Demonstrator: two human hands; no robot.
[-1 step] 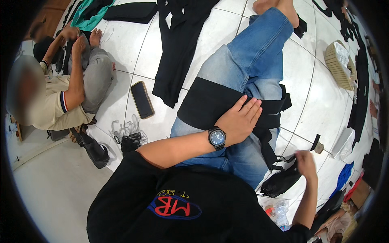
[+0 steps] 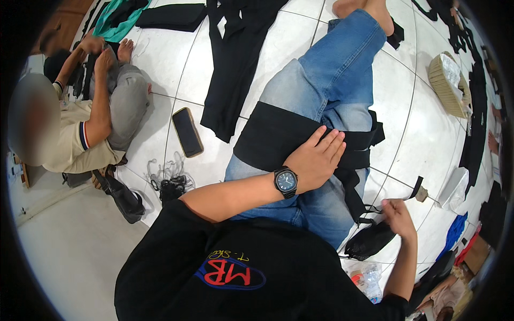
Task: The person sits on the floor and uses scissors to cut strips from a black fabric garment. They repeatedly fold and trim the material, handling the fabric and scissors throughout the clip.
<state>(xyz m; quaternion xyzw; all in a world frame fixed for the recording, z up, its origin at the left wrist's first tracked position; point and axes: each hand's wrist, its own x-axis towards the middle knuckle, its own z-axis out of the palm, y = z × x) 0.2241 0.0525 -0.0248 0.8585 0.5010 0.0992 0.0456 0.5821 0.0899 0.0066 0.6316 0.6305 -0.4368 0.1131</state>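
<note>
My left hand [image 2: 315, 159], with a black watch [image 2: 286, 182] on its wrist, lies flat, fingers stretched out, on a folded black fabric panel [image 2: 267, 134] across my jeans. Black strips [image 2: 350, 190] hang from the panel's right side beside my leg. My right hand [image 2: 397, 216] is closed, thumb and finger pinched at a thin black strap [image 2: 372, 209] above a black mesh pouch [image 2: 367, 243] on the floor.
Another person [image 2: 80, 123] sits at left beside a black bag [image 2: 123, 198]. Around me lie a phone [image 2: 187, 132], tangled threads [image 2: 168, 190], black trousers [image 2: 230, 80], a basket [image 2: 447, 85], a white bag [image 2: 454, 190] and blue cloth [image 2: 452, 235].
My right hand has shifted slightly left toward the straps. My left hand stays on the black panel.
</note>
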